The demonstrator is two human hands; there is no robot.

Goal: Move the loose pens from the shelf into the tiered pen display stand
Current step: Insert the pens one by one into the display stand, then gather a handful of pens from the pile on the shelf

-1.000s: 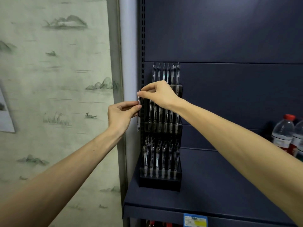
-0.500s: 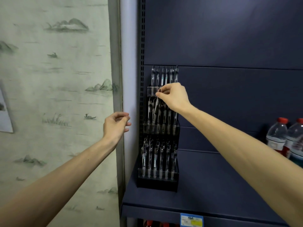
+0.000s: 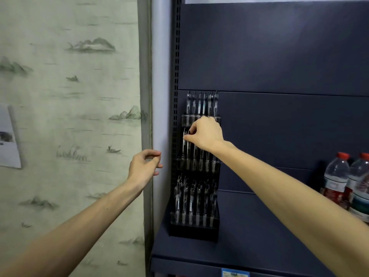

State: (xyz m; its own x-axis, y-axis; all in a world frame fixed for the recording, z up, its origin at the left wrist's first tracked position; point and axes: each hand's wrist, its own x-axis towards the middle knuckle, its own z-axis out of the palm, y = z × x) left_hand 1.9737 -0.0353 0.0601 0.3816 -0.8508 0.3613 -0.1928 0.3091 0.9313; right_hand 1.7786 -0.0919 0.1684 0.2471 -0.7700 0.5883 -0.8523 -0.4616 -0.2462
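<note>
At the left end of the shelf, the right hand pinches a pen by its top, over the display stand middle tier. Light, stiff, slick plastic (grip near the clip). Left hand hangs loosely curled, empty.

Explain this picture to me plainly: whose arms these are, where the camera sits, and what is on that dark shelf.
There is no machine here. A person wears a camera on the head, so you see their own two bare arms reaching forward. On the dark blue shelf stands a black tiered pen display stand, three rows of pens set upright. The right hand pinches the top of a pen at the left end of the middle row. The left hand hangs beside the stand, fingers loosely curled, holding nothing. Water bottles with red caps stand at the far right.
</note>
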